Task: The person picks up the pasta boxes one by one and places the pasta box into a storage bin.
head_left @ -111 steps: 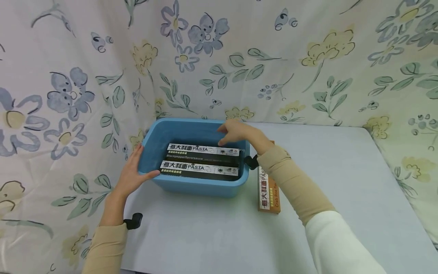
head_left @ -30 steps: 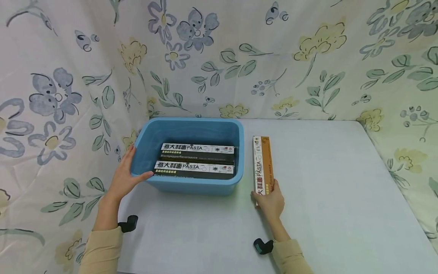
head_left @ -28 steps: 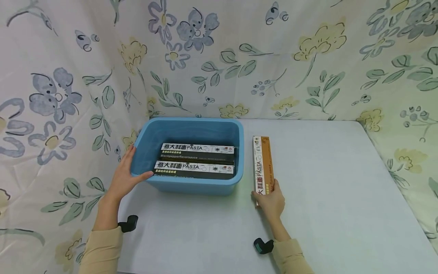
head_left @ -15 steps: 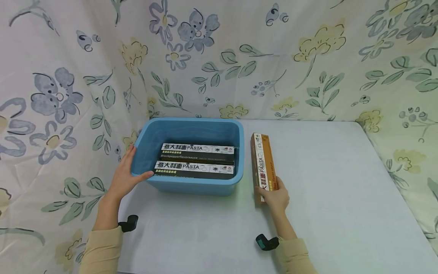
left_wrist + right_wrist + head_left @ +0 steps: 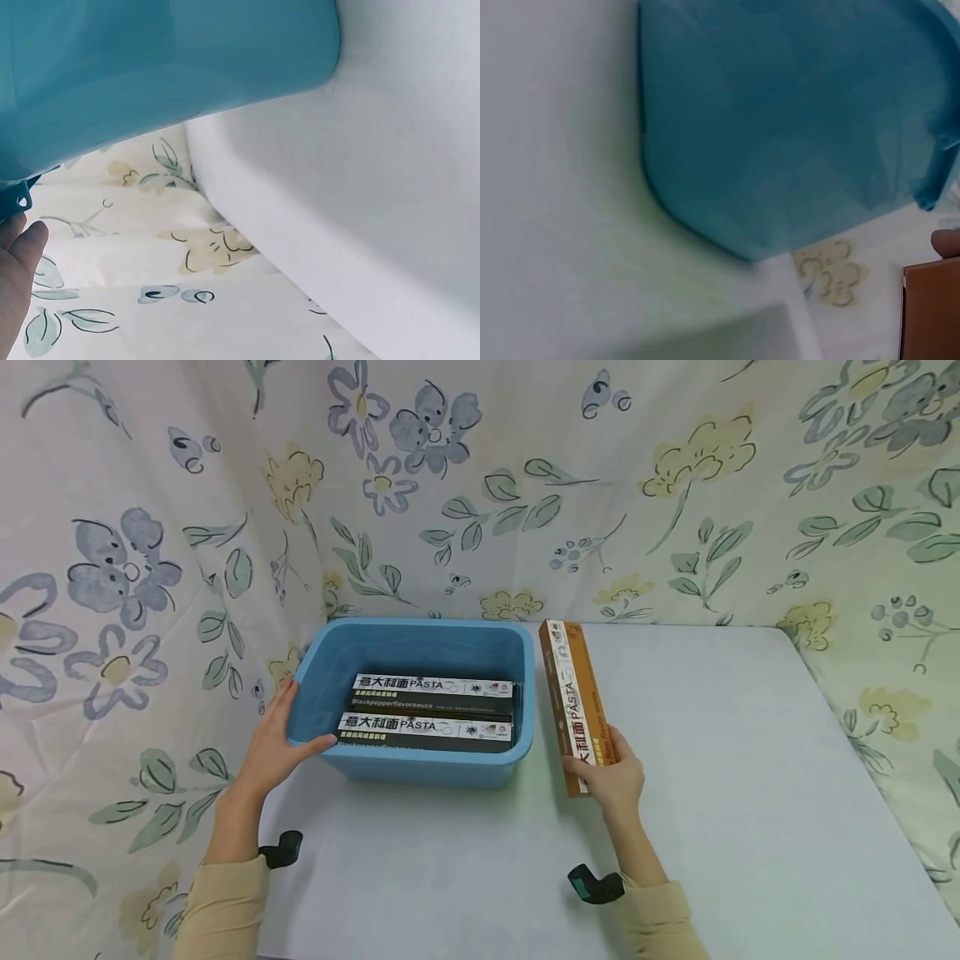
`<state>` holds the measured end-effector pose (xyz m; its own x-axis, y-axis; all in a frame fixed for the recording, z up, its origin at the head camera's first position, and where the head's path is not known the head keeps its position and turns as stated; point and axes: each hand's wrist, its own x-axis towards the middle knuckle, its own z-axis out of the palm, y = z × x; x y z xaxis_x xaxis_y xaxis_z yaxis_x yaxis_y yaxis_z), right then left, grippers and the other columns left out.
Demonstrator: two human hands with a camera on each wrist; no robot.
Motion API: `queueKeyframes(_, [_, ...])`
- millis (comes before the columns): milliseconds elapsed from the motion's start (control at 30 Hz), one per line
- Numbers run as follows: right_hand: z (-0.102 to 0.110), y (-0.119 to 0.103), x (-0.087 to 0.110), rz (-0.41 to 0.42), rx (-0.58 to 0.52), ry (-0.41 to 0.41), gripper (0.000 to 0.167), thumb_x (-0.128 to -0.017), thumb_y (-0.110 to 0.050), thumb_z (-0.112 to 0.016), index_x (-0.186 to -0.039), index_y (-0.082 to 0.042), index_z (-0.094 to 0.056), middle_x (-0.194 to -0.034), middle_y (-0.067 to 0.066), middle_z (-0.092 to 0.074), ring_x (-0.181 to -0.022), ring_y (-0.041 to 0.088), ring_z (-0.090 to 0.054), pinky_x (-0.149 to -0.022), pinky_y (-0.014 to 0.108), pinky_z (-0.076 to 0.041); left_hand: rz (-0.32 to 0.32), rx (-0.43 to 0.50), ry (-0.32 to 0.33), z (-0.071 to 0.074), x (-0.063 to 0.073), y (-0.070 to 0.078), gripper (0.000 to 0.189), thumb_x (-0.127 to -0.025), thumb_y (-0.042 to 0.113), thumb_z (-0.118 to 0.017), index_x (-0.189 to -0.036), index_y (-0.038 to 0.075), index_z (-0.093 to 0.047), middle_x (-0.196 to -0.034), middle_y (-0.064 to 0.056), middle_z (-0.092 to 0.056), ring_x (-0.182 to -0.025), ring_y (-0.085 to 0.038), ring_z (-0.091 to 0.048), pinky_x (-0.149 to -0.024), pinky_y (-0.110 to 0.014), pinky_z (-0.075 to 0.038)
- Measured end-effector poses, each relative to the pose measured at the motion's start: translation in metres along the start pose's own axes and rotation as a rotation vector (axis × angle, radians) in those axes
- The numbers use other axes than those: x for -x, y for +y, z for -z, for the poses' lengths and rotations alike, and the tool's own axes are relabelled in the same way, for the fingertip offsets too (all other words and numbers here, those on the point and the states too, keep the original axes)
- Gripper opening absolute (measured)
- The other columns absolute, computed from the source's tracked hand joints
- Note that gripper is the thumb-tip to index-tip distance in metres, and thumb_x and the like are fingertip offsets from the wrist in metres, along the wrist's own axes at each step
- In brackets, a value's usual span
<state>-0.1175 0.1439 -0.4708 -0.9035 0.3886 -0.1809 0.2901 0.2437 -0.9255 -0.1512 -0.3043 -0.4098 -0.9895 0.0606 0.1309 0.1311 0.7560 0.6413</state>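
Note:
A blue plastic bin (image 5: 420, 772) stands on the table. My left hand (image 5: 272, 747) holds its near left corner, thumb over the front rim and fingers along the left side. In the left wrist view, fingertips (image 5: 28, 244) show beside a lug under the rim. To the right of the bin, my right hand (image 5: 617, 778) grips the near end of an orange and white pasta box (image 5: 576, 706), raised off the table and tilted far end up. The right wrist view shows the box's brown side (image 5: 934, 311) and one fingertip (image 5: 946, 241).
Inside the bin lie two black and white pasta boxes, a rear one (image 5: 435, 697) and a front one (image 5: 427, 735). The white table (image 5: 735, 760) extends to the right. A floral curtain (image 5: 480, 510) hangs behind and to the left.
My right hand has left the bin and taken hold of the orange pasta box, which has risen off the table and moved slightly away from me. The left hand stays at the bin's corner.

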Motion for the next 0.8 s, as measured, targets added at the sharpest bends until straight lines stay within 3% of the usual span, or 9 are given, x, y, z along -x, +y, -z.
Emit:
queueKeyframes(600, [0.021, -0.042, 0.017, 0.144, -0.048, -0.058, 0.088, -0.074, -0.011, -0.083, -0.149, -0.005, -0.038, -0.142, 0.018, -0.047, -0.114, 0.031, -0.045, -0.09, 0.043, -0.043, -0.022, 0.005, 0.01, -0.001, -0.001, -0.001, 0.105, -0.079, 0.041, -0.076, -0.155, 0.001, -0.014, -0.161, -0.02, -0.009, -0.144, -0.046, -0.009, -0.104, -0.074, -0.015])
queueKeyframes(800, [0.024, -0.051, 0.019, 0.193, -0.047, -0.099, 0.088, -0.072, -0.012, -0.085, -0.147, -0.005, -0.041, -0.138, 0.016, -0.05, -0.11, 0.026, -0.047, -0.085, 0.034, -0.044, -0.021, 0.009, 0.006, -0.001, 0.0, -0.002, 0.105, -0.079, 0.04, -0.076, -0.155, 0.002, -0.014, -0.161, -0.02, -0.008, -0.144, -0.046, -0.008, -0.104, -0.074, -0.015])
